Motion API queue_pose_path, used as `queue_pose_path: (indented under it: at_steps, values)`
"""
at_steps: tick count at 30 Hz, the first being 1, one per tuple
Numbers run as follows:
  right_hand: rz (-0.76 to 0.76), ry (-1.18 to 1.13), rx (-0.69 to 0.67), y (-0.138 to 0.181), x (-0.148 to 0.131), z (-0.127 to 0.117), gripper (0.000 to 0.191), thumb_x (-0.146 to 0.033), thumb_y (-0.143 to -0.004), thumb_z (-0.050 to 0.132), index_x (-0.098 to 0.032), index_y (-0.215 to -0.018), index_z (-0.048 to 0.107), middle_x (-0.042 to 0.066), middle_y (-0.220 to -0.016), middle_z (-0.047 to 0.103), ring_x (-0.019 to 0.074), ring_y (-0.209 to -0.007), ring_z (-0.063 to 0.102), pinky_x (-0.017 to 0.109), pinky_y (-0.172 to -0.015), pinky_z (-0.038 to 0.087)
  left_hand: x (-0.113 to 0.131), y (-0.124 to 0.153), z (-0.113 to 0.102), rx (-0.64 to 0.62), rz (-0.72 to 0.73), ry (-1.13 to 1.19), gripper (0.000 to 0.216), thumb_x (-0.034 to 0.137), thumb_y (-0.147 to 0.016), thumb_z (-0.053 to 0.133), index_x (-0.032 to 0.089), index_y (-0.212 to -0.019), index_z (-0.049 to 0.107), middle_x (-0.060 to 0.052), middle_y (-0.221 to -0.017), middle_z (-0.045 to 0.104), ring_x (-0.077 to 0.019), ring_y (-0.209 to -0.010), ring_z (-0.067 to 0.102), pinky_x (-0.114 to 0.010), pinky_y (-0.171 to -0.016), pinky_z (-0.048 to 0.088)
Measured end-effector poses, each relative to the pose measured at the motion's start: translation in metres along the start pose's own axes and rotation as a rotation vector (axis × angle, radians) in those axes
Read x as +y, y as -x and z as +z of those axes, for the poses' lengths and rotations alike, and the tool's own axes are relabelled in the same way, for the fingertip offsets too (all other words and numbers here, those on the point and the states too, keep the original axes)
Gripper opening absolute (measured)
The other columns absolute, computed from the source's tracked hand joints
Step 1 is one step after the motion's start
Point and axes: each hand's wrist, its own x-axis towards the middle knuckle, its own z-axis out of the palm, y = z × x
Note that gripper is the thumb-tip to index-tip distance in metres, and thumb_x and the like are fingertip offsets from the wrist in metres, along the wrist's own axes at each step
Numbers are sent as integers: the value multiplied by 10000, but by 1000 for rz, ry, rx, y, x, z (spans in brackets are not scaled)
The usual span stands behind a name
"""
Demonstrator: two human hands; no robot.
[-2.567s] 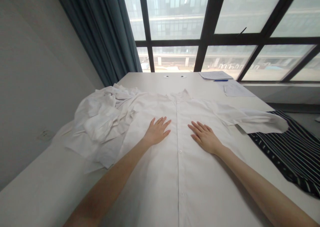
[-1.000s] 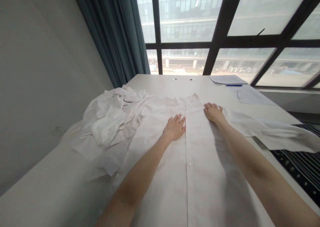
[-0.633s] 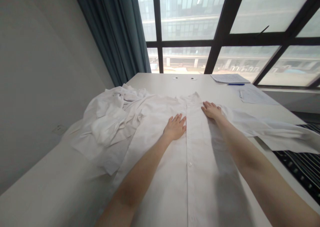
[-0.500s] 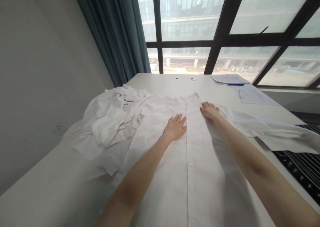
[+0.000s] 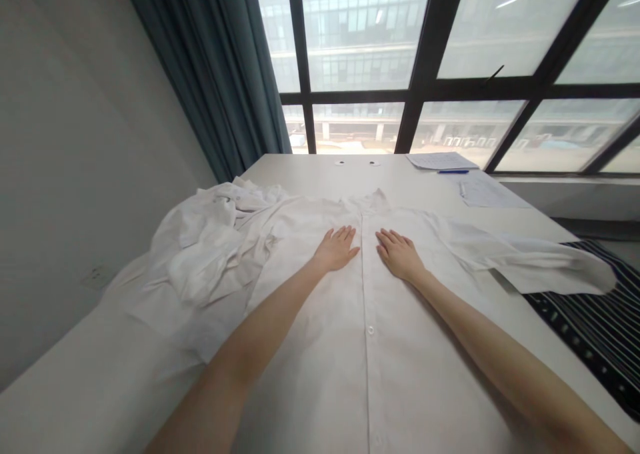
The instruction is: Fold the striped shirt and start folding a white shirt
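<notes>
A white button-up shirt (image 5: 370,347) lies spread front-up on a white table (image 5: 320,171), collar toward the window. My left hand (image 5: 336,248) rests flat on the chest just left of the button placket, fingers stretched out. My right hand (image 5: 399,253) lies flat just right of the placket, fingers also extended. Neither hand holds anything. The shirt's right sleeve (image 5: 530,261) reaches out toward the table's right edge.
A crumpled heap of white cloth (image 5: 210,247) sits left of the shirt. A dark striped garment (image 5: 595,314) hangs off the right edge. Papers (image 5: 480,191) and a blue pen (image 5: 453,171) lie at the far right. A teal curtain (image 5: 220,67) and large windows stand behind.
My right hand has drawn back from the collar and shoulder area to the chest beside the placket. My left hand stays flat on the shirt. The view has shifted slightly.
</notes>
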Motion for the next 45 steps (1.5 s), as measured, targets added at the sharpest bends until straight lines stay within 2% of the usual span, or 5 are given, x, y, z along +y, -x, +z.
queue_pose_path:
  at_steps: [9, 17, 24, 34, 45]
  values:
    - [-5, 1, 7, -1, -1, -2, 515, -365, -989, 276, -178, -1449, 414, 60, -1528, 386, 241, -1403, 322, 423, -1105, 275, -46, -62, -7, -48, -82, 8, 627, 564, -970, 202, 264, -1520, 235, -54, -1604, 180, -249, -1471, 170, -526, -1160, 153]
    - [-8, -13, 0, 0, 0, -4, 512, -373, -989, 271, -208, -1454, 410, 51, -1532, 380, 236, -1405, 320, 423, -1105, 275, -63, -79, -6, -41, -260, 32, 623, 562, -968, 202, 291, -1529, 199, -99, -1592, 218, -298, -1456, 206, -576, -1130, 174]
    - [-4, -30, -4, 0, 0, -6, 502, -383, -988, 286, -234, -1450, 414, 45, -1529, 386, 234, -1402, 328, 410, -1105, 271, -70, -69, -14, -13, -310, 0, 558, 461, -988, 251, 248, -1500, 309, -146, -1585, 214, -333, -1454, 198, -575, -1120, 202]
    - [-4, -35, -4, -1, 1, -5, 510, -388, -988, 287, -217, -1452, 411, 43, -1531, 383, 231, -1401, 327, 412, -1105, 275, -5, -17, -1, 45, -36, -10, 574, 467, -995, 249, 195, -1498, 296, -80, -1578, 264, -215, -1456, 225, -427, -1172, 182]
    - [199, 2, 3, 2, 55, -6, 502, -412, -980, 287, -256, -1434, 432, 46, -1526, 390, 249, -1393, 345, 483, -1098, 292, -23, -14, 0, 66, -224, -21, 635, 539, -975, 229, 177, -1487, 330, -140, -1557, 298, -277, -1448, 240, -505, -1158, 165]
